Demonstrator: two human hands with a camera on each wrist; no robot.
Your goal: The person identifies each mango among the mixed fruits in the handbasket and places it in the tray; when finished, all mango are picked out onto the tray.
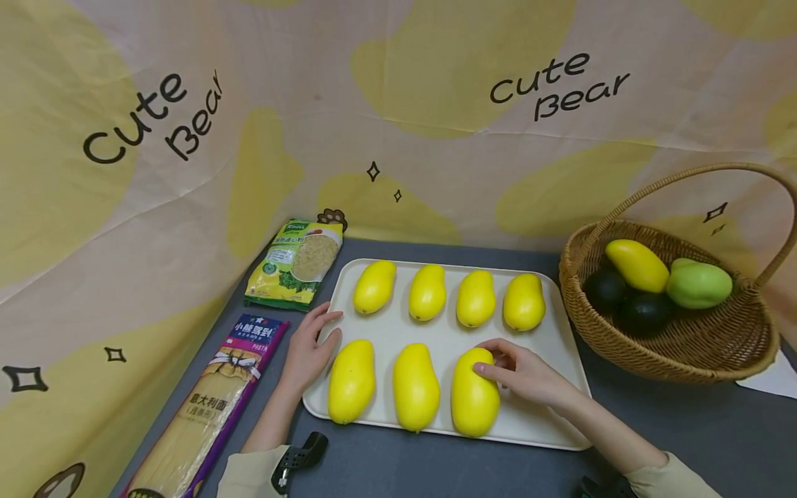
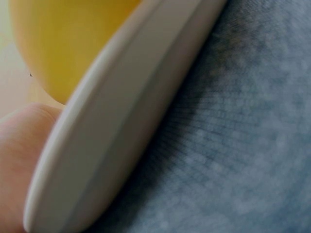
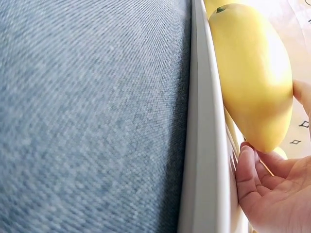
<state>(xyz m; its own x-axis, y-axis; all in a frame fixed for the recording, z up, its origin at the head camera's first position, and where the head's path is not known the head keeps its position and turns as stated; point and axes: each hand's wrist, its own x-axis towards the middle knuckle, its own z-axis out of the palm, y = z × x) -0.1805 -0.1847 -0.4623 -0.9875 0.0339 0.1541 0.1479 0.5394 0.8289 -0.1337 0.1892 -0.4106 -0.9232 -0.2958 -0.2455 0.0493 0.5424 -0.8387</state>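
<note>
On a white tray [image 1: 386, 328] lie yellow mangoes in two rows. My right hand [image 1: 526, 373] holds the upper end of the front row's rightmost mango [image 1: 473, 401], thumb on top and fingers at its far side. The right wrist view shows that mango [image 3: 252, 77] lying by the tray's front rim, with the right hand [image 3: 277, 189] at its narrow end. At the tray's left rim, my left hand [image 1: 309, 353] rests with fingers spread, beside the front-left mango [image 1: 351, 380]. In the left wrist view the tray's rim [image 2: 116, 111] hides most of that hand.
A wicker basket [image 1: 679, 360] at the right holds a yellow mango [image 1: 636, 265], a green fruit [image 1: 699, 283] and dark avocados [image 1: 644, 312]. To the left of the tray lie a yellow-green Knorr packet [image 1: 295, 263] and a pasta packet [image 1: 208, 408]. A printed cloth hangs behind.
</note>
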